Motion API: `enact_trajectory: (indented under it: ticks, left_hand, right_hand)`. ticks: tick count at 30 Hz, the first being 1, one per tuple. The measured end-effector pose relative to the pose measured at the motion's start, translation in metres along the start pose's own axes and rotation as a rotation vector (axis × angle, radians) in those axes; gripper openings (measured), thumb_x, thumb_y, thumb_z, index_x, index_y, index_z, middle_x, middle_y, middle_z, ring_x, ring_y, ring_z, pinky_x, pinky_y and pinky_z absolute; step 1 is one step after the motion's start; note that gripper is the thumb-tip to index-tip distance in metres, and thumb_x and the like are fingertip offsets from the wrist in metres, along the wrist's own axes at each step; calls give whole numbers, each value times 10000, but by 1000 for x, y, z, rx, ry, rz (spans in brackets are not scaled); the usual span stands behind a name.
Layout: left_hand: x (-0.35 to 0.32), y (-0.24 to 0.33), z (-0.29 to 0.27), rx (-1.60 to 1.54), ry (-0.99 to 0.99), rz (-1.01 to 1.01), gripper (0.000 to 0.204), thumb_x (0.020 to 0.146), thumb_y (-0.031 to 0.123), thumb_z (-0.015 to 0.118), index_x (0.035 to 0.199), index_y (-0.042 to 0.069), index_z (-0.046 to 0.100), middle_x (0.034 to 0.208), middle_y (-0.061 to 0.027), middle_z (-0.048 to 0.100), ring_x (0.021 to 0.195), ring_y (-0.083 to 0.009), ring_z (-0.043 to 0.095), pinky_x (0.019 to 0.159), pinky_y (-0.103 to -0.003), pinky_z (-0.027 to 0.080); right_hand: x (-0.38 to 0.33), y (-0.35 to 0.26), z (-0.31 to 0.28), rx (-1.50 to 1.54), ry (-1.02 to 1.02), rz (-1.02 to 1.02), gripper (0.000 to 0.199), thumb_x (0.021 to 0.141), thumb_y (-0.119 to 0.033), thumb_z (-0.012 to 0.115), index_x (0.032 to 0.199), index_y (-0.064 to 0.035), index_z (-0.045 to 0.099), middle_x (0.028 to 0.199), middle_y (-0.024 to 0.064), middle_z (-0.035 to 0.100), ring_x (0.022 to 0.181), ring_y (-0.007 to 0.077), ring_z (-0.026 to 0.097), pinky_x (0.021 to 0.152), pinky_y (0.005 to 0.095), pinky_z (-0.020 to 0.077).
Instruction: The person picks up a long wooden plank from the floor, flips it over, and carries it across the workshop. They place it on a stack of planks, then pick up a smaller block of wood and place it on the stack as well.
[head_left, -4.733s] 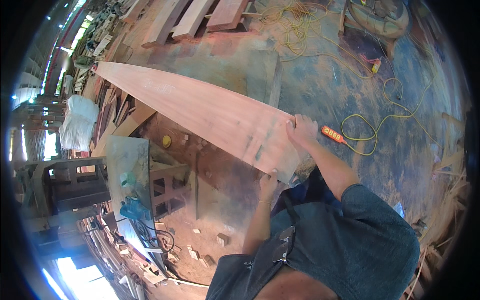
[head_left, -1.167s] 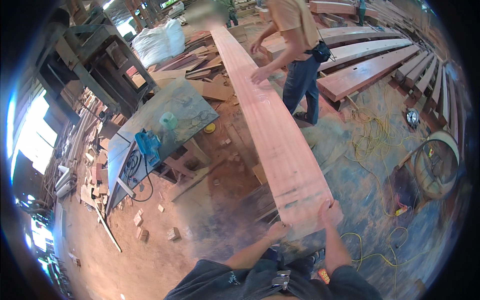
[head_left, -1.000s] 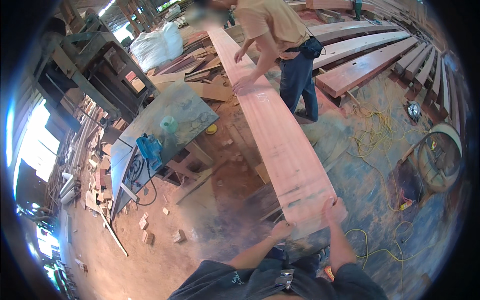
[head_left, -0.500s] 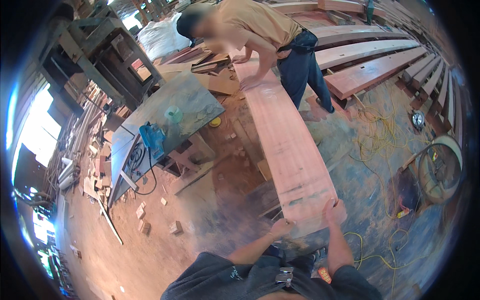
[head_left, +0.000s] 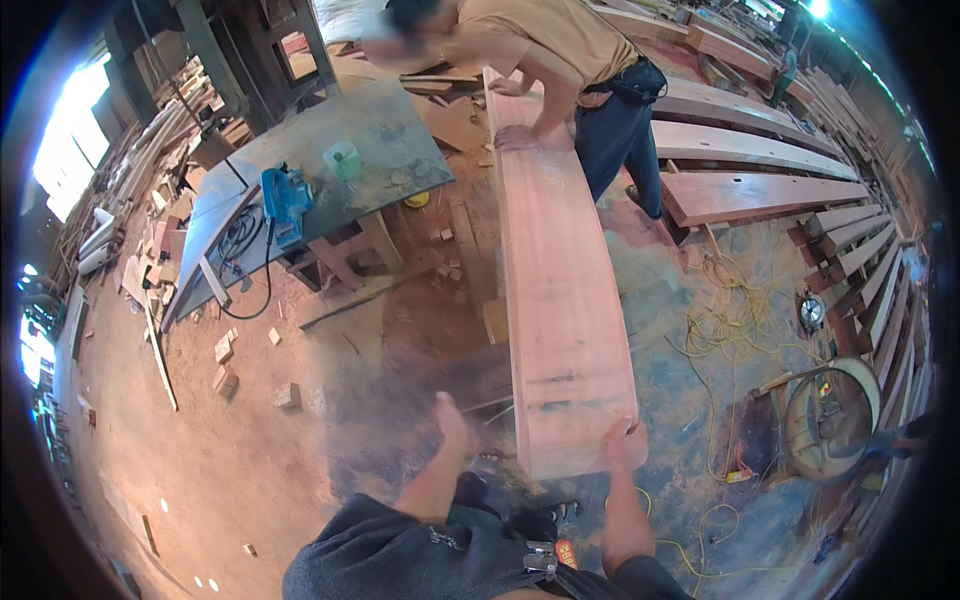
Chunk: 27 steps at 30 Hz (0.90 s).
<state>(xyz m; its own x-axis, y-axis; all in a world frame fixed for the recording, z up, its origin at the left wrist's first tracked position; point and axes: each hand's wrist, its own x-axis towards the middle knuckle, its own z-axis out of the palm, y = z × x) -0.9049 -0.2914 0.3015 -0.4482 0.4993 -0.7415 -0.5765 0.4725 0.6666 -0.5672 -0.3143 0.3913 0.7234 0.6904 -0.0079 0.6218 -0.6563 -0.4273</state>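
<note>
Head view looks down on a long reddish wooden plank (head_left: 560, 300) running away from the wearer, up the middle of the picture. Right hand (head_left: 622, 445) is clamped on the near right corner of the plank, fingers wrapped over its edge. Left hand (head_left: 452, 422) hangs free in the air just left of the plank's near end, fingers loose, holding nothing and clear of the wood. At the far end a co-worker in a tan shirt (head_left: 560, 40) bends over, one of that person's hands (head_left: 515, 137) pressed flat on the plank's top face. Left of the plank stands a grey workbench (head_left: 390, 120), with a blue power tool (head_left: 285, 200) and a pale green container (head_left: 344, 160) on it. Small wood offcuts (head_left: 225, 365) lie scattered on the sawdust floor below the bench. Yellow cord (head_left: 725, 320) lies tangled on the floor right of the plank, and more long boards (head_left: 760, 190) lie stacked beyond it. A round machine (head_left: 830, 420) sits at the right edge.
</note>
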Motion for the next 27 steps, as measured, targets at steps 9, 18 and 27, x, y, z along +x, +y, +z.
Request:
enact_trajectory:
  ticks: [9,18,27]
  left_hand:
    - [-62,-68,78,-26,-651,-675,898,946,755,290,1493,49,383,1439,-157,507,1256,-315,520,1071,-454,409]
    - [47,-51,26,11,-107,-569,863,947,727,357,1487,55,392,1425,-214,497,1265,-381,520,1025,-558,428]
    - [-6,-115,64,240,-197,-478,895,957,730,184,1525,54,324,1472,-196,476,1386,-370,414,1070,-511,396]
  right_hand:
    - [-3,-7,-6,-31,-19,9,450,939,-486,487,868,-56,600,832,187,660,786,414,644,699,530,481]
    - [0,-4,-3,-29,-13,22,446,930,-486,501,871,-56,601,827,183,663,773,412,649,695,526,485]
    - [-5,-11,-7,42,57,29,361,900,-404,548,916,-54,631,876,194,681,814,421,657,743,537,500]
